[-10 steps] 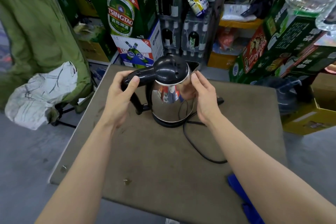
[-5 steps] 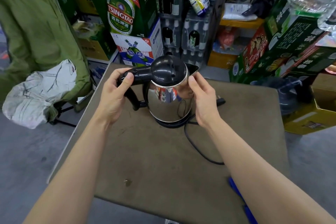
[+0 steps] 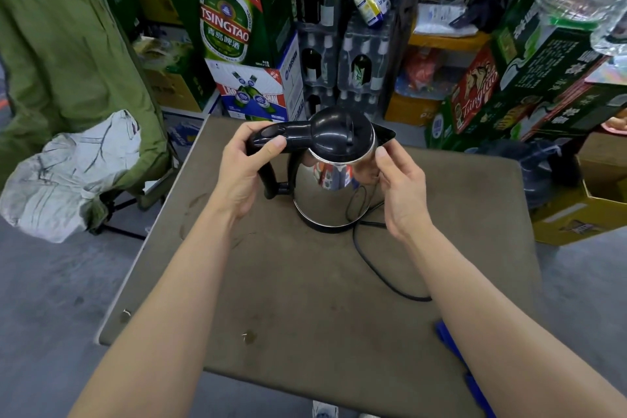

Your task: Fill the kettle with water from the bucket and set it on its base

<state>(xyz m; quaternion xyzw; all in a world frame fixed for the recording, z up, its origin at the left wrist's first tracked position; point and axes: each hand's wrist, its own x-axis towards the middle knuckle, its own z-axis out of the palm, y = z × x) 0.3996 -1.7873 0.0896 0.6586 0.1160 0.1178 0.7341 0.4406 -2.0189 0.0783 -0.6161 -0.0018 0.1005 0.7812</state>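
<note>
A steel kettle (image 3: 330, 193) with a black lid and black handle stands on its black base (image 3: 324, 227) at the middle of a brown table (image 3: 305, 299). The lid is down. My left hand (image 3: 242, 168) is wrapped around the top of the handle, thumb on its upper end. My right hand (image 3: 400, 187) rests against the kettle's right side under the spout, fingers partly curled. A black cord (image 3: 376, 268) runs from the base toward the table's right. No bucket is in view.
Beer cartons (image 3: 227, 20) and shrink-wrapped bottle packs (image 3: 342, 68) are stacked behind the table. A green coat (image 3: 68, 54) with a white bag (image 3: 68, 173) hangs at the left. Boxes (image 3: 576, 214) sit on the floor at the right. A blue object (image 3: 458, 360) pokes out by my right forearm.
The kettle has stayed on its base. My left thumb has shifted along the handle top, and my right hand has moved slightly off toward the kettle's right side. The view moved a little.
</note>
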